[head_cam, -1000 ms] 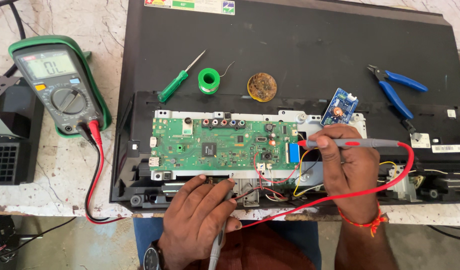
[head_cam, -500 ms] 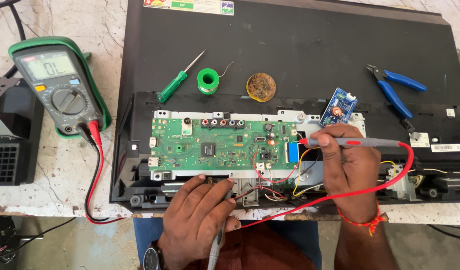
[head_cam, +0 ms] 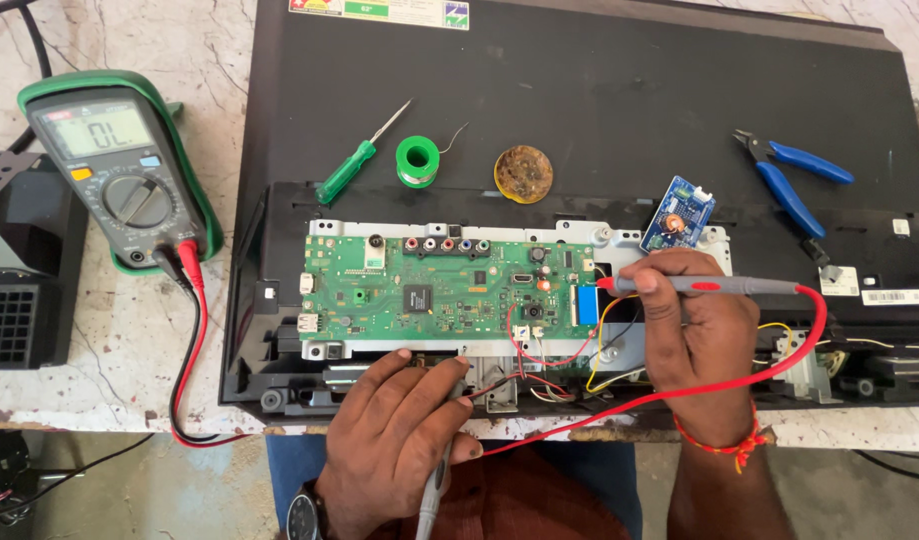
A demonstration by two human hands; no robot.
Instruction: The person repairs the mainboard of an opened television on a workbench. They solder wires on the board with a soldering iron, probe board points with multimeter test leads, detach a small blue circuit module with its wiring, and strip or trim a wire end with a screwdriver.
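Black probe's tip hidden under left hand, fingers curled around grey probe, right hand pinching red probe against green circuit board, multimeter well apart.

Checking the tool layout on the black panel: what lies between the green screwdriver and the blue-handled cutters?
In the head view, between the green screwdriver and the blue-handled cutters lie a green solder spool and a round brownish tin, then bare black panel.

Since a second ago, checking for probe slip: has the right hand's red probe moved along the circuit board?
No. The red probe in the right hand keeps its tip beside the blue connector on the green circuit board, as before.
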